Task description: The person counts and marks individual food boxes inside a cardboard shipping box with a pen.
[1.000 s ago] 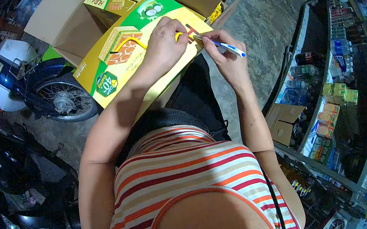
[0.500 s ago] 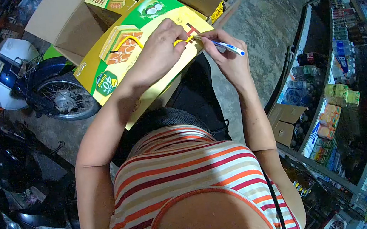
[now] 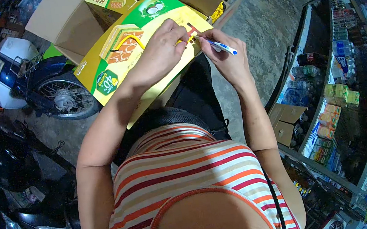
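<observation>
A yellow-and-green printed carton (image 3: 115, 72) with a yellow carry handle (image 3: 129, 39) rests tilted against my lap. My left hand (image 3: 161, 50) lies on its top face, fingers pinched at the handle's right end. My right hand (image 3: 227, 58) grips a blue-and-white pen (image 3: 221, 47), its tip touching the carton near the left fingertips. My striped shirt fills the lower part of the view.
An open brown cardboard box (image 3: 59, 19) with smaller yellow-green cartons (image 3: 108, 4) stands behind. A blue motorbike (image 3: 35, 83) is parked at left. Shop shelves (image 3: 329, 95) with bottles and packs run along the right, with a bare concrete floor (image 3: 260, 25) between.
My right hand has tilted the pen slightly, bringing its tip closer to my left fingers. The carton and my left hand have barely shifted.
</observation>
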{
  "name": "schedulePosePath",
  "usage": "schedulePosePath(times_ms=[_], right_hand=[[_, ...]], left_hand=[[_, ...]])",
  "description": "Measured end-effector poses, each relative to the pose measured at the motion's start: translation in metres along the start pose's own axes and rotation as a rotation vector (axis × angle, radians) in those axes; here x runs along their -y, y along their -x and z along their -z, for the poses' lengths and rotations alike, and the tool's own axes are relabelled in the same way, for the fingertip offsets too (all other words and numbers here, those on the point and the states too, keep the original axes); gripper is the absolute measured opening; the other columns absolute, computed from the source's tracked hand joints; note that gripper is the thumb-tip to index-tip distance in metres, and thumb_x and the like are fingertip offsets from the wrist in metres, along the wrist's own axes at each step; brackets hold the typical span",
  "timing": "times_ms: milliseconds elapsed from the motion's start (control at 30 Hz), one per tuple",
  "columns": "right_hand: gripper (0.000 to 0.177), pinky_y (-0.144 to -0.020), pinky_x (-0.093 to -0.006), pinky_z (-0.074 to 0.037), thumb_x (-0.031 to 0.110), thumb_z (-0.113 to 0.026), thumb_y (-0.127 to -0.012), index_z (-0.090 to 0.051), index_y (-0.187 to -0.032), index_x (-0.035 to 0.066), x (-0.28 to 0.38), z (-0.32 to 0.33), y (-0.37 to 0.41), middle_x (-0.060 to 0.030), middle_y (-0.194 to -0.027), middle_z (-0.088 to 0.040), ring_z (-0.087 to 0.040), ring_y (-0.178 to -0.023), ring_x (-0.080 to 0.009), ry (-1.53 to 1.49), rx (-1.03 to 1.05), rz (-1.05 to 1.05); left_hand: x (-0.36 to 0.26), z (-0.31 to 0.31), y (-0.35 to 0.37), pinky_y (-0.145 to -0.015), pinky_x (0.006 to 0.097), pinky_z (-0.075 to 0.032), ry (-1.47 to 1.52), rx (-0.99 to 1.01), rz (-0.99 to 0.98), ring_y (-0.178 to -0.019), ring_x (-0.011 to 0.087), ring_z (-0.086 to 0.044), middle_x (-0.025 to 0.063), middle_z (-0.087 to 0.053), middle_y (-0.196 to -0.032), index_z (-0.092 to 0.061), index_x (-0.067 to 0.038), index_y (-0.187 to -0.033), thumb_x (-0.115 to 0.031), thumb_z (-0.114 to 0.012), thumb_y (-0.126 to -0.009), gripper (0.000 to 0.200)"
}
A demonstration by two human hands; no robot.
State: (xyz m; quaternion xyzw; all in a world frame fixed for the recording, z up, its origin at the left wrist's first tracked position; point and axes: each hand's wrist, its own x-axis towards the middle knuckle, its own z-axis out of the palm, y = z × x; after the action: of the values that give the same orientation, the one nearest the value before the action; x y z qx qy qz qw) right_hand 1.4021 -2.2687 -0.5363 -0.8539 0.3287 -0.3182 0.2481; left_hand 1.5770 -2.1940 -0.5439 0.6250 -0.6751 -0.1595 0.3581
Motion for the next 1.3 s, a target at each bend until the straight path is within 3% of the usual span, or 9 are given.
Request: schedulePosePath(times_ms=[133,367,467,633,767,867,1000,1100,1300], right_hand=[[0.017,-0.059,-0.044,-0.051,0.025,-0.065,-0.083,-0.065,-0.084,0.008,0.007,0.005,-0.013,-0.0148,-0.066,-0.064,-0.064,-0.063,-0.0356,0.149,0.106,-0.019],[0.039,-0.064,-0.0389,-0.051,0.039,-0.06,-0.087,-0.07,-0.081,0.002,0.004,0.002,-0.041,-0.0161,-0.063,-0.065,-0.067,-0.064,-0.0313,0.299,0.196,-0.123],[0.047,-0.06,-0.0408,-0.051,0.044,-0.058,-0.087,-0.067,-0.074,0.0,0.002,0.006,-0.046,-0.0147,-0.062,-0.064,-0.065,-0.06,-0.0338,0.119,0.162,-0.219],[0.035,-0.062,-0.0297,-0.049,0.032,-0.061,-0.092,-0.066,-0.086,-0.002,-0.019,0.007,-0.03,-0.0113,-0.067,-0.065,-0.064,-0.064,-0.0137,-0.301,-0.127,-0.241],[0.027,-0.073,-0.0291,-0.05,0.026,-0.06,-0.095,-0.063,-0.105,0.001,-0.014,-0.001,-0.015,-0.0131,-0.083,-0.068,-0.066,-0.081,-0.0146,-0.687,-0.093,-0.181],[0.022,-0.074,-0.0303,-0.05,0.023,-0.059,-0.095,-0.064,-0.104,0.003,-0.008,0.001,-0.009,-0.0121,-0.085,-0.068,-0.067,-0.083,-0.0168,-0.387,-0.064,-0.11],[0.014,-0.074,-0.0329,-0.05,0.013,-0.062,-0.089,-0.065,-0.1,0.004,-0.016,0.001,-0.007,-0.0127,-0.087,-0.067,-0.066,-0.081,-0.0241,-0.224,-0.009,-0.002],[0.015,-0.075,-0.0336,-0.049,0.012,-0.063,-0.087,-0.064,-0.099,0.003,-0.016,0.001,-0.005,-0.0132,-0.091,-0.066,-0.065,-0.083,-0.0265,-0.196,0.002,0.038],[0.015,-0.077,-0.0334,-0.049,0.009,-0.063,-0.087,-0.064,-0.1,0.001,-0.005,0.002,-0.005,-0.0139,-0.094,-0.066,-0.065,-0.086,-0.0272,-0.157,0.008,0.051]], left_hand=[[0.0,0.01,-0.001,-0.086,0.0404,-0.046,-0.028,0.029,0.016,-0.097,0.0347,-0.057,0.0164,-0.056,-0.099,-0.056,0.0,-0.097,-0.006,-0.054,-0.083,0.016],[0.021,0.087,0.019,-0.086,0.0418,-0.047,-0.391,-0.012,0.105,-0.095,0.035,-0.061,0.0176,-0.062,-0.097,-0.059,0.001,-0.102,-0.008,-0.053,-0.083,0.021],[0.02,0.111,0.034,-0.083,0.0392,-0.048,-0.439,-0.033,0.139,-0.091,0.0325,-0.062,0.0161,-0.062,-0.094,-0.061,0.001,-0.1,-0.01,-0.056,-0.084,0.02],[0.006,0.137,0.059,-0.076,0.0335,-0.047,-0.319,0.136,0.242,-0.084,0.0267,-0.061,0.0139,-0.062,-0.088,-0.063,0.003,-0.095,-0.012,-0.059,-0.085,0.019],[-0.005,0.146,0.084,-0.074,0.0337,-0.047,-0.1,0.398,0.28,-0.081,0.0271,-0.061,0.0141,-0.062,-0.085,-0.064,0.003,-0.091,-0.012,-0.062,-0.084,0.017],[0.002,0.151,0.094,-0.073,0.0332,-0.048,-0.138,0.427,0.28,-0.08,0.0264,-0.061,0.015,-0.063,-0.085,-0.065,0.003,-0.092,-0.014,-0.063,-0.084,0.019],[0.018,0.165,0.101,-0.074,0.0291,-0.046,-0.089,0.291,0.391,-0.081,0.0198,-0.061,0.0119,-0.063,-0.085,-0.064,0.004,-0.096,-0.013,-0.06,-0.088,0.02],[0.03,0.172,0.105,-0.074,0.0262,-0.045,0.018,-0.067,0.356,-0.079,0.0121,-0.058,0.004,-0.063,-0.084,-0.064,0.004,-0.096,-0.013,-0.059,-0.091,0.018],[0.012,0.158,0.082,-0.072,0.0217,-0.045,0.353,-0.179,0.45,-0.08,0.0075,-0.056,-0.0003,-0.063,-0.085,-0.066,0.0,-0.102,-0.017,-0.061,-0.092,0.02]])
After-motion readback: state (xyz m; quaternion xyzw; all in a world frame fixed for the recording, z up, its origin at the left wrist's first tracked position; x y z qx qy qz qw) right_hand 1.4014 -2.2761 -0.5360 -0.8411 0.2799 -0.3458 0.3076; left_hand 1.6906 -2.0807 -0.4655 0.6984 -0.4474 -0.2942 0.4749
